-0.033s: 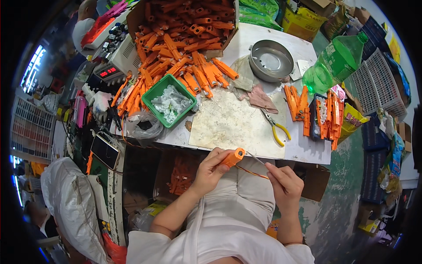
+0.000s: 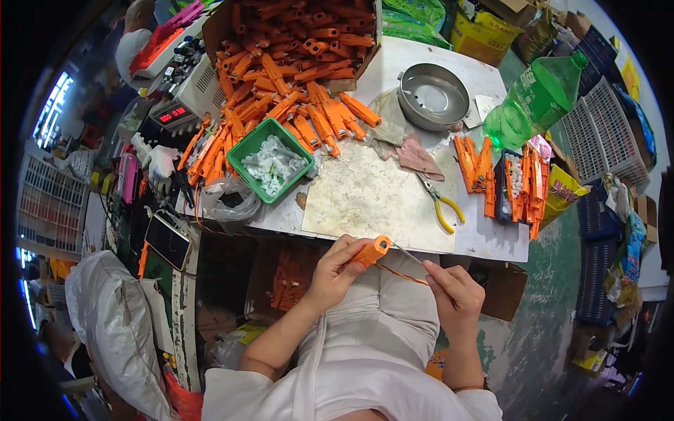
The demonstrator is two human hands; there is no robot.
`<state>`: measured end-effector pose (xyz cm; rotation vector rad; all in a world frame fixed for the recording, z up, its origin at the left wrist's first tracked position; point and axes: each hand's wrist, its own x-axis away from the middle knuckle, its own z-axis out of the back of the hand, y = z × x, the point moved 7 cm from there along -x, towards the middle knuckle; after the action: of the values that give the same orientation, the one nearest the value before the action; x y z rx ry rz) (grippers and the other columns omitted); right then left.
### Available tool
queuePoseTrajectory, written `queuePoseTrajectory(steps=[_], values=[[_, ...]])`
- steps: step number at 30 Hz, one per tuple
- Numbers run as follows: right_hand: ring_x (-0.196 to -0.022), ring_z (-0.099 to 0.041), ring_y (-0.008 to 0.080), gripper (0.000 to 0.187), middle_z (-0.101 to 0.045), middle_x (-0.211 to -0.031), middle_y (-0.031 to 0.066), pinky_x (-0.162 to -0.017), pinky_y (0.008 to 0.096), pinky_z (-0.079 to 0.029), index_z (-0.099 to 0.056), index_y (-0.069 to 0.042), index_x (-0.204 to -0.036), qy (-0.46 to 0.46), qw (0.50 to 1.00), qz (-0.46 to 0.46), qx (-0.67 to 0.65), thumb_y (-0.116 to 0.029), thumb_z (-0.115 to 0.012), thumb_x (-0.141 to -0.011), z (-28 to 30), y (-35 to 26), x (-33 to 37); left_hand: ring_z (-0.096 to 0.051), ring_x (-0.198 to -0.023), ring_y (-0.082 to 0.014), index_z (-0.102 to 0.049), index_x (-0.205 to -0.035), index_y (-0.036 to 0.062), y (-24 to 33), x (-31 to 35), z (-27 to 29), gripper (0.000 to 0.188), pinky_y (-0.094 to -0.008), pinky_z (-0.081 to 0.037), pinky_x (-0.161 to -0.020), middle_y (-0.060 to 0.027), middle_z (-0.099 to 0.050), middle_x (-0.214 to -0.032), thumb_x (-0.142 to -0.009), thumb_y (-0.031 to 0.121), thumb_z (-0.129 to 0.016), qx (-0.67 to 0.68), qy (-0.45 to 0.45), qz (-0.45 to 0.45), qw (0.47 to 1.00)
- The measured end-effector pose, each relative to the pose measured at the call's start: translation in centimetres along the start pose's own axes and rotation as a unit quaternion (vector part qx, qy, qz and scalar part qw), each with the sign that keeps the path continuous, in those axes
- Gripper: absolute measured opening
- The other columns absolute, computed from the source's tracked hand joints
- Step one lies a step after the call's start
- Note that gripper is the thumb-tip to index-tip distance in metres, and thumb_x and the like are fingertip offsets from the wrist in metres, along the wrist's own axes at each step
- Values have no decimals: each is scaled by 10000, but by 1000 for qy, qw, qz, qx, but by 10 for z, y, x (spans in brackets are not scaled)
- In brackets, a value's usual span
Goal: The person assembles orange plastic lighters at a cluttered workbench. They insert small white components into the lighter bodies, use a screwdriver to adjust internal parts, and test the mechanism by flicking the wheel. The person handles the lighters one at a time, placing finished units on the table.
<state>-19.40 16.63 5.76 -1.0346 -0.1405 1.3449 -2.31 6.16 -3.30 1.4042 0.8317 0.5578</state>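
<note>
Crowded workshop, green floor [image 2: 540, 330], crates and boxes all round. White worktable [image 2: 393, 63] heaped with orange parts [image 2: 281, 77] spilling from a cardboard box [image 2: 225, 21]. Then a worn mat [image 2: 372, 200], green bottle [image 2: 537, 98], steel bowl [image 2: 433, 95], green tray [image 2: 270, 161], yellow-handled pliers [image 2: 439, 203]. Below the table edge, over the lap — left hand [image 2: 333, 270] closed round an orange handle [image 2: 370, 250]; right hand [image 2: 455, 293] pinching its thin wire [image 2: 401, 273].

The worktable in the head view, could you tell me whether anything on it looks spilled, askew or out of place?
Yes: orange plastic handle parts have spilled out of the tipped brown cardboard box across the white worktable, piling around the green plastic tray. The yellow-handled pliers lie askew on the stained mat.
</note>
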Motion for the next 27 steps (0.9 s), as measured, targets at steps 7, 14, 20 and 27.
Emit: queuePoseTrajectory(steps=[7, 14, 20, 27], values=[[-532, -498, 151, 325, -551, -663, 45, -462, 265, -394, -716, -102, -1007, 25, 998, 32, 38, 9, -740, -702, 4, -5, 2, -575, -907, -154, -535, -1262, -4, 6, -4, 4, 407, -259, -460, -803, -84, -513, -1036, -933, 234, -567, -44, -10, -13, 999], [-547, -500, 155, 333, -549, -676, 44, -466, 264, -393, -717, -108, -1014, 19, 998, 30, 49, 14, -738, -705, 4, -4, 3, -566, -843, -139, -538, -1258, -9, 12, -4, 4, 402, -241, -460, -751, -78, -513, -1004, -938, 235, -559, -59, -22, -10, 998], [-518, -487, 171, 324, -535, -666, 48, -461, 270, -388, -702, -93, -1050, -77, 985, -104, -114, 23, -706, -748, -12, 21, 11, -545, -793, -130, -559, -1237, -14, 16, -6, 7, 375, -232, -452, -723, -71, -536, -939, -935, 207, -562, -81, -56, 21, 995], [-478, -431, 164, 342, -496, -641, 35, -439, 259, -348, -673, -85, -1112, 22, 997, 70, 38, -7, -686, -779, -23, 18, 36, -514, -762, -151, -561, -1220, -26, 23, -5, 7, 353, -228, -420, -706, -79, -543, -889, -871, 30, -569, -96, -89, 29, 991]])
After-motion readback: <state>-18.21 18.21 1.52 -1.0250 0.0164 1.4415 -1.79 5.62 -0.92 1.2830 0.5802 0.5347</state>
